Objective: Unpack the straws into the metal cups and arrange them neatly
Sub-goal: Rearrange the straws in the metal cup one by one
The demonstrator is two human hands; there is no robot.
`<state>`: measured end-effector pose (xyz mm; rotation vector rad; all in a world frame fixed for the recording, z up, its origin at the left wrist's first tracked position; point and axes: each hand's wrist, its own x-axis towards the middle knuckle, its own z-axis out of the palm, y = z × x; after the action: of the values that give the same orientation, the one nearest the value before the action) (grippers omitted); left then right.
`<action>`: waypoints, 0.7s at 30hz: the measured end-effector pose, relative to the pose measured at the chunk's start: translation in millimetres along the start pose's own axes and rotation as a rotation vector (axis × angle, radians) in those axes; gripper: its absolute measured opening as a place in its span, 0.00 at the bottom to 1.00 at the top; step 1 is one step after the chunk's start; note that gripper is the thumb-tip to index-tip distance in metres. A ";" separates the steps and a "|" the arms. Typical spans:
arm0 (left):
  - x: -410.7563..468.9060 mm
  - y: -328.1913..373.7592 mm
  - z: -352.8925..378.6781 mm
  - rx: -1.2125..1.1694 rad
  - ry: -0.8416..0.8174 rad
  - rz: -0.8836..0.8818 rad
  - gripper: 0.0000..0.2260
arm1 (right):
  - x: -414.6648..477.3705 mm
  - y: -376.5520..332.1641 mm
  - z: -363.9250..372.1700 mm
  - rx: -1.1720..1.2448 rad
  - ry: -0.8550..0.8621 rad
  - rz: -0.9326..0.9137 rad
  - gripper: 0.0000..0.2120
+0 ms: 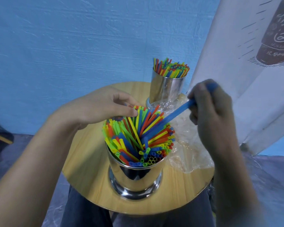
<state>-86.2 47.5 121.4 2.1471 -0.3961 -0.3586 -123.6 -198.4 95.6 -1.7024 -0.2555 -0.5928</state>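
A shiny metal cup [136, 179] stands near the front of the round wooden table [88, 169], packed with coloured straws [138, 136] that fan out unevenly. My left hand [105, 107] reaches over the cup's far left rim, its thumb and fingers touching the straw tops. My right hand [210, 105] grips a blue straw [179, 111] whose lower end slants down into the bunch. A second metal cup [166, 89] at the table's far edge holds upright straws [170, 67].
Crumpled clear plastic wrapping [188, 145] lies on the table's right side between the two cups. A white printed cloth [246, 66] hangs at the right, close behind my right hand. A blue wall is behind the table, and my legs are under its front edge.
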 end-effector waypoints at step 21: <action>10.7 7.2 6.8 0.063 0.077 0.054 0.04 | -7.7 18.2 16.1 -0.258 -0.290 -0.057 0.05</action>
<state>-80.2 34.3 122.4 2.1991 -0.4253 -0.2348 -117.4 -185.8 74.4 -2.0381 -0.4511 -0.4316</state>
